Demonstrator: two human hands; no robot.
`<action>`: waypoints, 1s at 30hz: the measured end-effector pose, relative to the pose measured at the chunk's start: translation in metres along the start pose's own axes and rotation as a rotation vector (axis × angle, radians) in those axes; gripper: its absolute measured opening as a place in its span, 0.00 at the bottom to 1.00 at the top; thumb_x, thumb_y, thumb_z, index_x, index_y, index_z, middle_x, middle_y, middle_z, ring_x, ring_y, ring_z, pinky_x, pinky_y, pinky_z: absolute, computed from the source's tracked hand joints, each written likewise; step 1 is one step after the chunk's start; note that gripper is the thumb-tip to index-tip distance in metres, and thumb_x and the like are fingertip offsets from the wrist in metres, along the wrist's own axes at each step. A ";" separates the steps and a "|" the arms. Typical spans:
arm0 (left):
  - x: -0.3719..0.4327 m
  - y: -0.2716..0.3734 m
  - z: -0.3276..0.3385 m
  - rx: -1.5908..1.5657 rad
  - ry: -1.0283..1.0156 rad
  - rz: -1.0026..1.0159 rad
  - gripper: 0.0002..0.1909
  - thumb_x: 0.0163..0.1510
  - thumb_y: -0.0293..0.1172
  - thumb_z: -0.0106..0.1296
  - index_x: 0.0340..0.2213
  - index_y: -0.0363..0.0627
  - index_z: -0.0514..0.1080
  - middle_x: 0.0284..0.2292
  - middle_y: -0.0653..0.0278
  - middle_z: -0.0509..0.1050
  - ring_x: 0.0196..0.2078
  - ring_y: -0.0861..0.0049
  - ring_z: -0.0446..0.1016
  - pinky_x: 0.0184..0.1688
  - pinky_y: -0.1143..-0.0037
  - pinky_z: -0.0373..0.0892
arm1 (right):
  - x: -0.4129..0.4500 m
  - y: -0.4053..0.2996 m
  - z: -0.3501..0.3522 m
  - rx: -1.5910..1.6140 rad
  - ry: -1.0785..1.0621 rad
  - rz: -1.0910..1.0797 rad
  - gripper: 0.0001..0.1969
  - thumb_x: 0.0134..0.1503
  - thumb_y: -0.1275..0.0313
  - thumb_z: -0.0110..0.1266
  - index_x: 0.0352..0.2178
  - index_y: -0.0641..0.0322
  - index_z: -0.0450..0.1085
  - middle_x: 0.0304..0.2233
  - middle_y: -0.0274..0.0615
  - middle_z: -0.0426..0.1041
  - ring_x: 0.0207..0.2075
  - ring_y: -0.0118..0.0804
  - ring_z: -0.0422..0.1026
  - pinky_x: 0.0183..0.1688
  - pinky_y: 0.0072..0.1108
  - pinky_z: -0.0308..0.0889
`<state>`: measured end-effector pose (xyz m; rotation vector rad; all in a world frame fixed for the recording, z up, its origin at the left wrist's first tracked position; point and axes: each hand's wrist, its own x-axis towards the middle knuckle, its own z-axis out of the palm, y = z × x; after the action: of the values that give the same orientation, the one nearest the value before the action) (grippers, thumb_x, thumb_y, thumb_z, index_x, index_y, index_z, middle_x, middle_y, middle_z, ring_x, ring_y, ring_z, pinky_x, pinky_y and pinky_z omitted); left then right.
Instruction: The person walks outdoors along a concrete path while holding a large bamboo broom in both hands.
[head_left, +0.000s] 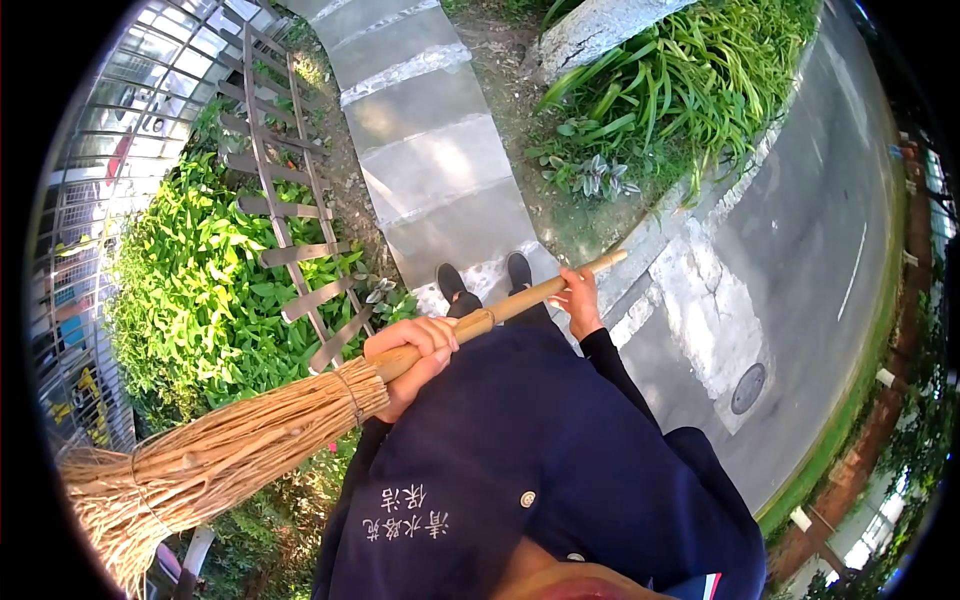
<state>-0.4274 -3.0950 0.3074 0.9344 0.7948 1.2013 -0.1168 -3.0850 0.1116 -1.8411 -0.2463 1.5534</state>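
A broom of bundled twigs lies slantwise across the front of my body, its bristles at the lower left and its thick bamboo handle rising to the right. My left hand is wrapped around the handle just above the wire-bound top of the twigs. Near the handle's far end, my right hand holds the bamboo, its fingers partly hidden behind it. Both hands are bare, with dark sleeves at the wrists.
Under my dark shoes runs a paved path. A wooden lattice fence and leafy shrubs border it at left. Right stand a white-painted trunk, long-leaved plants, a kerb and a road with a manhole cover.
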 end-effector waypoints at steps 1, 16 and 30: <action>0.005 -0.006 0.002 0.006 0.002 0.009 0.09 0.46 0.14 0.51 0.21 0.42 0.64 0.22 0.62 0.69 0.30 0.71 0.70 0.52 0.64 0.63 | -0.001 -0.002 -0.007 0.015 0.075 -0.025 0.30 0.52 0.66 0.58 0.52 0.62 0.53 0.37 0.44 0.67 0.30 0.35 0.72 0.28 0.24 0.71; 0.084 -0.071 0.121 -0.214 0.107 -0.260 0.08 0.49 0.19 0.52 0.21 0.42 0.65 0.23 0.64 0.69 0.33 0.76 0.69 0.45 0.72 0.65 | 0.033 -0.019 -0.160 -0.051 0.124 -0.086 0.20 0.56 0.57 0.53 0.38 0.61 0.59 0.24 0.41 0.68 0.16 0.33 0.71 0.16 0.19 0.67; 0.174 -0.094 0.162 0.024 -0.009 -0.305 0.06 0.47 0.23 0.55 0.22 0.42 0.67 0.25 0.66 0.73 0.31 0.83 0.73 0.33 0.80 0.67 | 0.124 -0.178 -0.129 -0.822 -0.279 -0.456 0.30 0.52 0.64 0.60 0.51 0.76 0.62 0.26 0.43 0.76 0.28 0.25 0.72 0.34 0.20 0.67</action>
<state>-0.2110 -2.9603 0.2852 0.8037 0.9097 0.9227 0.0858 -2.9356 0.1278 -1.9137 -1.5066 1.4667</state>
